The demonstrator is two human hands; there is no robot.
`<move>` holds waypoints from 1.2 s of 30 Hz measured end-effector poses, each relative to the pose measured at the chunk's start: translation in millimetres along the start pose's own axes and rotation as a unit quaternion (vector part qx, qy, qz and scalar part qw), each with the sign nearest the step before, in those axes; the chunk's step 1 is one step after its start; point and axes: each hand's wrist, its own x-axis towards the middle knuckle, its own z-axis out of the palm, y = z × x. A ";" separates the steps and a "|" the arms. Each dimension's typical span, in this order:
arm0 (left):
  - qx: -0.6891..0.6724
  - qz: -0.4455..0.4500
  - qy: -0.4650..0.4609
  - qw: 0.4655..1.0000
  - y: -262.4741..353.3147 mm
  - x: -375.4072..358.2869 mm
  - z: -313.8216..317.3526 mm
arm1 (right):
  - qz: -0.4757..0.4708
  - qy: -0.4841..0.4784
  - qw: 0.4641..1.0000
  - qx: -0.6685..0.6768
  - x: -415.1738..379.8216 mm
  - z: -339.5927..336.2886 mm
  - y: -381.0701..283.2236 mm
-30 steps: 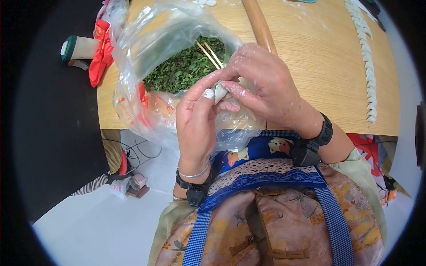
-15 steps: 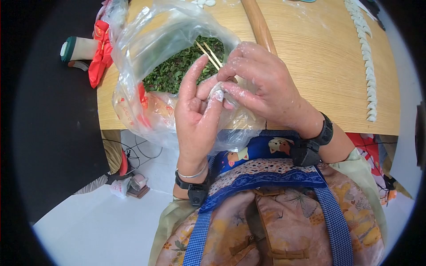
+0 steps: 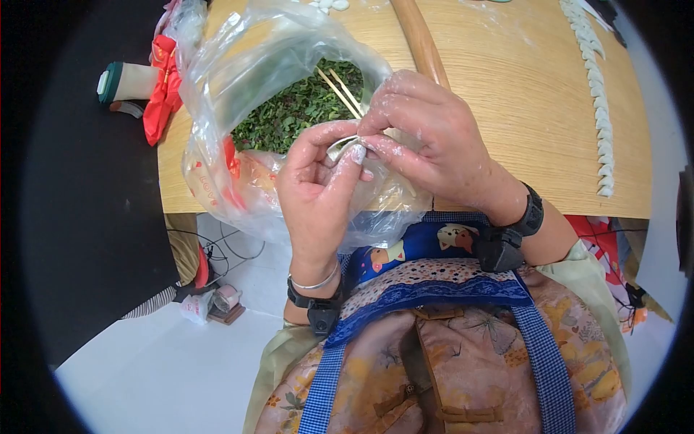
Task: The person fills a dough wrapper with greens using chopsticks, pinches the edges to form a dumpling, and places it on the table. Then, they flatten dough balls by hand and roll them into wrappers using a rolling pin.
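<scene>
My left hand (image 3: 318, 189) cups a small pale dumpling (image 3: 344, 145), its thumb and fingers closed round the dough. The thumb and fingertips of my right hand (image 3: 430, 130) pinch the dumpling's edge from the other side. Most of the dumpling is hidden by my fingers, and flour dusts both hands. Just beyond them, chopped green filling (image 3: 289, 108) fills a clear plastic bag (image 3: 210, 108) whose mouth is spread wide. A pair of chopsticks (image 3: 338, 92) stands in the filling, their lower ends hidden behind my hands.
A wooden rolling pin (image 3: 421, 45) lies beyond my right hand. Along the right side of the table (image 3: 520, 123) runs a long row of white dumplings (image 3: 599, 94). Several white dough pieces (image 3: 330, 4) lie at the far edge. A red bag (image 3: 160, 94) hangs at the left.
My left index finger, earlier raised, has curled down over the dumpling to meet my right fingertips. The right hand stays pinched in nearly the same place.
</scene>
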 end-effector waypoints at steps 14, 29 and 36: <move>-0.238 -0.014 0.034 0.970 -5.6 0.2 -8.4 | 0.068 -0.092 0.993 -0.002 1.4 -3.9 -6.5; -0.244 -0.030 0.045 0.968 -1.6 -2.7 -6.2 | -0.023 -0.070 0.997 0.011 -3.5 2.1 0.9; -0.264 -0.026 0.031 0.964 -3.5 -2.5 -8.9 | -0.040 -0.069 0.997 0.023 -0.6 -0.6 0.2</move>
